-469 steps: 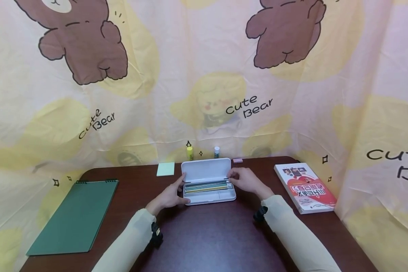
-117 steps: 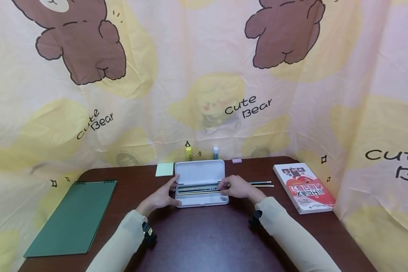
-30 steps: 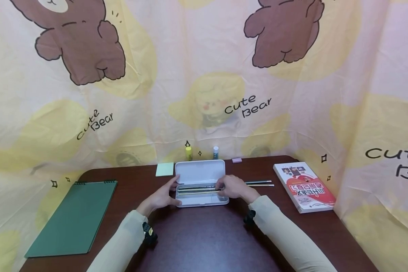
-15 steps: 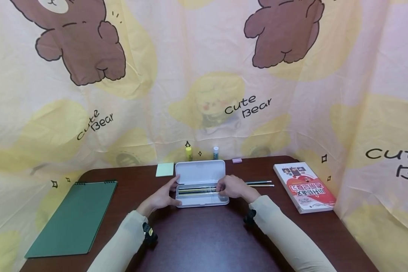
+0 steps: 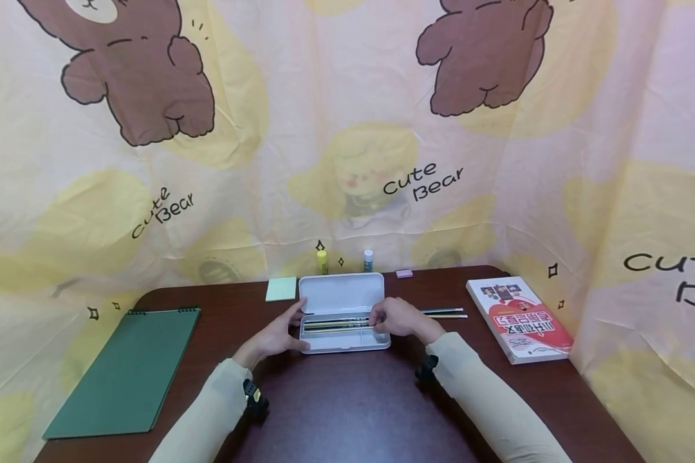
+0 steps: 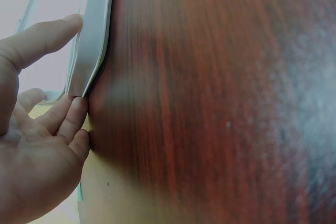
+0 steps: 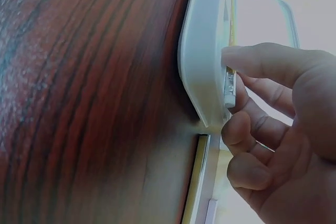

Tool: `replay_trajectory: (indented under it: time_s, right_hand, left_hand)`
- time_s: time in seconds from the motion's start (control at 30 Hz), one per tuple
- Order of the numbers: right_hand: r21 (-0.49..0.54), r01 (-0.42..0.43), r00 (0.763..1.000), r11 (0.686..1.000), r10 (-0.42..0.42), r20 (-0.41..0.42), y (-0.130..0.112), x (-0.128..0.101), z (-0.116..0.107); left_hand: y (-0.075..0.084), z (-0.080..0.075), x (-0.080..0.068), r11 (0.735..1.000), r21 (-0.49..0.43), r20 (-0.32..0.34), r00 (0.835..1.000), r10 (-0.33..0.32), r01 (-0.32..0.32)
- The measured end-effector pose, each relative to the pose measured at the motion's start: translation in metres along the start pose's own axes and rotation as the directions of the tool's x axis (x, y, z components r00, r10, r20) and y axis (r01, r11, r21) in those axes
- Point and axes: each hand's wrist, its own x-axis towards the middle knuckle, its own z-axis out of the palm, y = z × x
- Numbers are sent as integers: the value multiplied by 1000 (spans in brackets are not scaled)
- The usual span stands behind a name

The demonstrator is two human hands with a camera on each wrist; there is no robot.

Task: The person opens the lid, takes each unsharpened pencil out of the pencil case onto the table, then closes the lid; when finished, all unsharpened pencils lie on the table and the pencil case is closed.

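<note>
A white pencil case [image 5: 376, 347] lies with its lid raised and several pencils [image 5: 330, 325] in its back compartment. My left hand [image 5: 272, 333] holds the case's left end; in the left wrist view the thumb [image 6: 50, 38] sits at the front rim and the other fingers bunch at the end wall. Over the right end, my right hand [image 5: 398, 316] pinches a pencil [image 7: 230, 88] near its white eraser, between thumb and forefinger. Two pencils [image 5: 448, 316] rest on the table right of the case, their left parts hidden behind the right hand.
Behind the case stand a yellow highlighter [image 5: 322, 262] and a glue stick [image 5: 368, 260], with sticky notes [image 5: 280, 289] and a pink eraser [image 5: 404, 274] on either side. A green notepad [image 5: 127, 373] lies left, a book [image 5: 518, 319] right. A printed curtain [image 5: 301, 161] surrounds the table.
Since the oldest frame, two pencils have come to lie on the table at right, fewer are in the case, and the case has shifted slightly left. Over the last second the hands barely move.
</note>
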Motion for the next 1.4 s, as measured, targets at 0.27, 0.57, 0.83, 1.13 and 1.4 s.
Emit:
replay_trajectory:
  time_s: [0.27,0.57,0.83,1.13,1.4]
  right_hand:
    - [44,60,998,997,-58,-40,8,-5,-4]
    - [94,22,997,995,-15,-80,21,-17,-23]
    - [109,-39,993,993,50,-107,46,-32,-40]
    - [104,-127,980,986,141,-143,90,-54,-58]
    - [144,-156,973,977,177,-149,117,-70,-65]
  left_hand:
    - [-2,1,0,1000,-3,2,1000,-5,5]
    - [-2,1,-1,1000,-11,2,1000,-8,8]
    - [-1,1,0,1000,-11,-5,1000,3,-3]
    - [1,-1,-2,1000,-9,-4,1000,2,-2]
    - [0,-1,-1,1000,-5,0,1000,1,-1]
